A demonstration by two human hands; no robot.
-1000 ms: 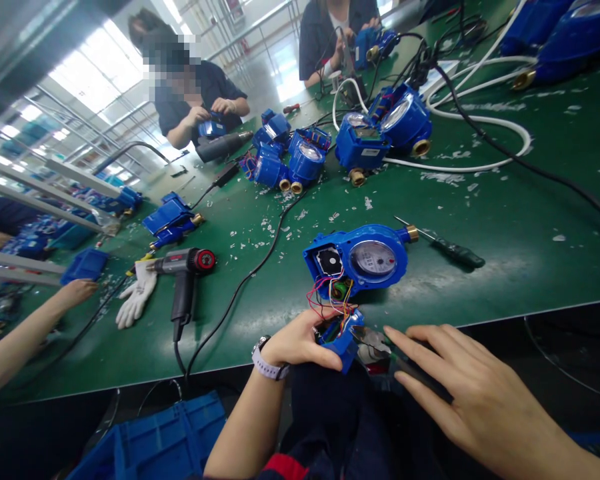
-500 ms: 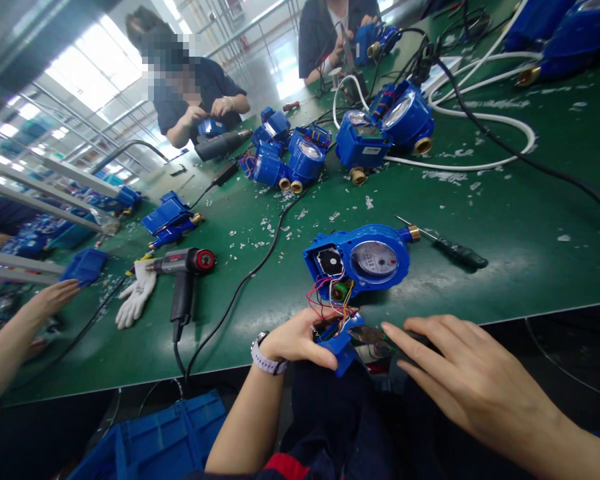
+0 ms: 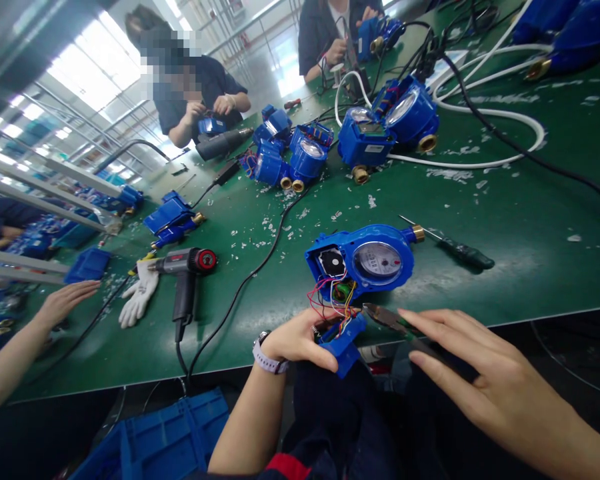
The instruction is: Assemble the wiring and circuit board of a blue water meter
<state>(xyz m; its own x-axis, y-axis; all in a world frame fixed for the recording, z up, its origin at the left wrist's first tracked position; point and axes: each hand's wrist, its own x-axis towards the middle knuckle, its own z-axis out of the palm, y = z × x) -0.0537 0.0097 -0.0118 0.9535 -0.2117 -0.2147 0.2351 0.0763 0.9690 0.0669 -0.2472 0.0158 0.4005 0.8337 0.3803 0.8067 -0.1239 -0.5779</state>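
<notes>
My left hand (image 3: 305, 343) grips a small blue plastic housing (image 3: 347, 347) at the table's front edge. Red, white, yellow and black wires (image 3: 325, 290) run from it into an opened blue water meter (image 3: 363, 260) with a round dial and a brass fitting. In my right hand (image 3: 473, 367) is a pair of pliers (image 3: 387, 318), its handles partly hidden by my fingers. The pliers' jaws lie just right of the wires and above the housing; whether they touch a wire I cannot tell. A screwdriver (image 3: 463, 253) with a dark green handle lies right of the meter.
A heat gun (image 3: 185, 277) and a white glove (image 3: 141, 293) lie to the left. Several blue meters (image 3: 307, 157) stand farther back among cables and plastic scraps. A co-worker's hand (image 3: 70, 303) reaches in at left; two people sit opposite. A blue crate (image 3: 165, 433) is below.
The pliers have lifted up and away from the blue housing, and my right hand has shifted slightly right. My left hand keeps its grip on the housing.
</notes>
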